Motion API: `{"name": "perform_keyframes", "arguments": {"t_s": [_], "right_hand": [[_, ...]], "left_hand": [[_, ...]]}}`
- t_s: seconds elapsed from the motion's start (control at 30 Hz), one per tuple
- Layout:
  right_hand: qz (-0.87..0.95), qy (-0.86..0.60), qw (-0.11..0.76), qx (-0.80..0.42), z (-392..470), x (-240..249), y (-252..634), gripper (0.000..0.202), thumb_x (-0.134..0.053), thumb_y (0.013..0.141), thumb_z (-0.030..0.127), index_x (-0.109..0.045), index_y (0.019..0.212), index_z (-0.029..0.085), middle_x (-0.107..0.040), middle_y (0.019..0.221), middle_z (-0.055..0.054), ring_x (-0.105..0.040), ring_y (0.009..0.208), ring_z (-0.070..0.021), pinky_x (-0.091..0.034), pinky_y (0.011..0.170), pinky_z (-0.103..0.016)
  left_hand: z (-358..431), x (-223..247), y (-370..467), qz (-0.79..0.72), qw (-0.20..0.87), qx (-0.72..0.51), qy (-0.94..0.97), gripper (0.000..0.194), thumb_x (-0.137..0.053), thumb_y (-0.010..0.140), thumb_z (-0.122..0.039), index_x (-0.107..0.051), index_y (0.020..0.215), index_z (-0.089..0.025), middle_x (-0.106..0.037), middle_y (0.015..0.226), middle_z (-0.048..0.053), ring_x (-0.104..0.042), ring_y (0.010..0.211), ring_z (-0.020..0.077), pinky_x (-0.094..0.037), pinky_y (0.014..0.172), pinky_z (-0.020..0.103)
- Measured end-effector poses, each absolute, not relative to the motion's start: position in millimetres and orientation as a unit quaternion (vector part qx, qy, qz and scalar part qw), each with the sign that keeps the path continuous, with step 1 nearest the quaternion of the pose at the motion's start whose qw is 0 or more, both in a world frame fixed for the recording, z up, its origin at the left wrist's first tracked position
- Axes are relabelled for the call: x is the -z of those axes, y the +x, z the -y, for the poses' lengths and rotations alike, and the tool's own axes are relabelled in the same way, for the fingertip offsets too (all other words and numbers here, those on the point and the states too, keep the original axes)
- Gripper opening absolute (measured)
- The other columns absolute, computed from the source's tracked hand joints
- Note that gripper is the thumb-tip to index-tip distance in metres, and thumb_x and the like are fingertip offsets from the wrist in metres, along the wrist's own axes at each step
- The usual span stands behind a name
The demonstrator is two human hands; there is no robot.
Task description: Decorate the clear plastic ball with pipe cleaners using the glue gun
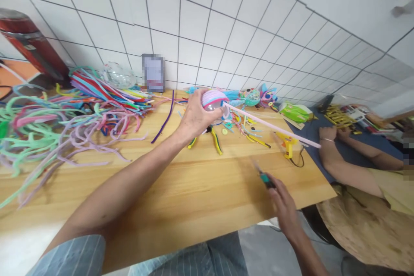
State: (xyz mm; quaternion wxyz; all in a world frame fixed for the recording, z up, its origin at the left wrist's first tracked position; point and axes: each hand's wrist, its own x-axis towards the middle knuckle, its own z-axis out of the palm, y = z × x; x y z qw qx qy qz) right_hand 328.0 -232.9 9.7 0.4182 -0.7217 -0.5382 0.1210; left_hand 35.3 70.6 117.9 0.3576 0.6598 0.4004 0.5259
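Note:
My left hand [196, 114] is closed around a clear ball [214, 96] held over the back of the table. Pink and white fuzzy strips wrap its upper part. From the ball a long pale pink pipe cleaner [274, 126] sticks out to the right. Lower down, near the table's front right, my right hand [284, 202] grips a slim tool [267, 180] with a teal-and-black handle. Its thin tip is blurred, so its exact kind is unclear. Beneath the ball lie yellow-and-black handled pliers [216, 140], partly hidden by my left hand.
Loose pipe cleaners [84, 133] pile up on the left, by a red flask [32, 41]. A phone [153, 73] leans on the tiled wall. A yellow glue gun [289, 144] lies at right. Another person's arms [343, 159] rest on the neighbouring blue table.

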Motion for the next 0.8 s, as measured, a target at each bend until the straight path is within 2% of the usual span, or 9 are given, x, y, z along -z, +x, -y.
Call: {"name": "perform_keyframes", "arguments": {"t_s": [0.07, 0.13, 0.23, 0.33, 0.4, 0.47, 0.53, 0.63, 0.8], "right_hand": [[0.459, -0.655, 0.541, -0.260, 233.2, -25.5, 324.0, 0.063, -0.060, 0.105, 0.076, -0.080, 0.138, 0.026, -0.078, 0.121, -0.015, -0.074, 0.099, -0.0328, -0.063, 0.066, -0.042], [0.413, -0.584, 0.609, -0.344, 231.5, -35.9, 311.6, 0.077, -0.063, 0.098, 0.086, -0.079, 0.144, 0.027, -0.077, 0.121, -0.016, -0.073, 0.096, -0.0319, -0.059, 0.058, -0.038], [0.421, -0.540, 0.612, -0.395, 224.5, -34.8, 287.9, 0.078, -0.074, 0.093, 0.084, -0.080, 0.147, 0.028, -0.076, 0.123, -0.016, -0.072, 0.096, -0.0306, -0.060, 0.058, -0.035], [0.494, -0.534, 0.563, -0.393, 210.9, -25.0, 275.0, 0.067, -0.076, 0.097, 0.074, -0.081, 0.143, 0.026, -0.078, 0.122, -0.018, -0.074, 0.099, -0.0316, -0.064, 0.065, -0.038], [0.554, -0.543, 0.538, -0.329, 197.8, -25.2, 275.2, 0.059, -0.071, 0.103, 0.067, -0.077, 0.147, 0.028, -0.077, 0.127, -0.017, -0.075, 0.102, -0.0311, -0.068, 0.075, -0.042], [0.606, -0.566, 0.516, -0.212, 181.3, -33.8, 279.1, 0.054, -0.068, 0.107, 0.057, -0.071, 0.153, 0.030, -0.073, 0.137, -0.016, -0.075, 0.107, -0.0305, -0.069, 0.085, -0.046], [0.645, -0.591, 0.480, -0.068, 161.4, -47.1, 283.3, 0.055, -0.071, 0.105, 0.049, -0.067, 0.157, 0.030, -0.069, 0.140, -0.016, -0.073, 0.113, -0.0320, -0.068, 0.092, -0.050], [0.673, -0.595, 0.425, 0.109, 128.7, -64.6, 286.1, 0.064, -0.074, 0.099, 0.044, -0.063, 0.160, 0.026, -0.069, 0.134, -0.016, -0.071, 0.111, -0.0335, -0.067, 0.096, -0.056], [0.697, -0.569, 0.388, 0.202, 88.0, -76.3, 278.8, 0.066, -0.068, 0.099, 0.041, -0.057, 0.162, 0.021, -0.067, 0.135, -0.019, -0.068, 0.123, -0.0400, -0.064, 0.102, -0.064]], "left_hand": [[-66.7, -117.8, 37.2, -0.401, 0.365, -0.521, 0.659, 0.071, -0.094, 0.078, -0.041, -0.062, 0.138, -0.021, -0.071, 0.136, 0.011, -0.068, 0.132, 0.0313, -0.057, 0.118, 0.051], [-62.4, -118.5, 38.9, -0.399, 0.369, -0.521, 0.658, 0.073, -0.095, 0.078, -0.042, -0.062, 0.139, -0.021, -0.071, 0.138, 0.013, -0.068, 0.133, 0.0320, -0.056, 0.119, 0.052], [-56.2, -121.2, 40.4, -0.396, 0.372, -0.528, 0.653, 0.074, -0.096, 0.078, -0.042, -0.062, 0.140, -0.021, -0.070, 0.140, 0.014, -0.067, 0.136, 0.0329, -0.056, 0.119, 0.051], [-51.1, -124.0, 40.7, -0.392, 0.370, -0.531, 0.654, 0.072, -0.096, 0.078, -0.042, -0.063, 0.139, -0.022, -0.071, 0.141, 0.014, -0.067, 0.137, 0.0334, -0.056, 0.120, 0.051], [-48.6, -124.1, 40.9, -0.384, 0.365, -0.534, 0.658, 0.071, -0.096, 0.079, -0.041, -0.062, 0.140, -0.023, -0.071, 0.144, 0.014, -0.067, 0.139, 0.0335, -0.056, 0.122, 0.052], [-46.6, -122.7, 41.7, -0.378, 0.358, -0.540, 0.661, 0.072, -0.095, 0.080, -0.039, -0.061, 0.141, -0.024, -0.071, 0.145, 0.014, -0.067, 0.140, 0.0334, -0.055, 0.124, 0.053], [-44.9, -120.3, 42.9, -0.376, 0.354, -0.540, 0.665, 0.073, -0.095, 0.080, -0.038, -0.061, 0.143, -0.024, -0.070, 0.146, 0.014, -0.067, 0.141, 0.0338, -0.055, 0.124, 0.054], [-42.1, -117.6, 45.2, -0.372, 0.349, -0.535, 0.673, 0.073, -0.094, 0.081, -0.039, -0.060, 0.144, -0.023, -0.069, 0.146, 0.015, -0.066, 0.143, 0.0351, -0.055, 0.124, 0.055], [-34.3, -117.1, 49.2, -0.370, 0.306, -0.549, 0.684, 0.076, -0.095, 0.081, -0.045, -0.060, 0.144, -0.021, -0.069, 0.143, 0.016, -0.065, 0.142, 0.0365, -0.054, 0.125, 0.057]]}}
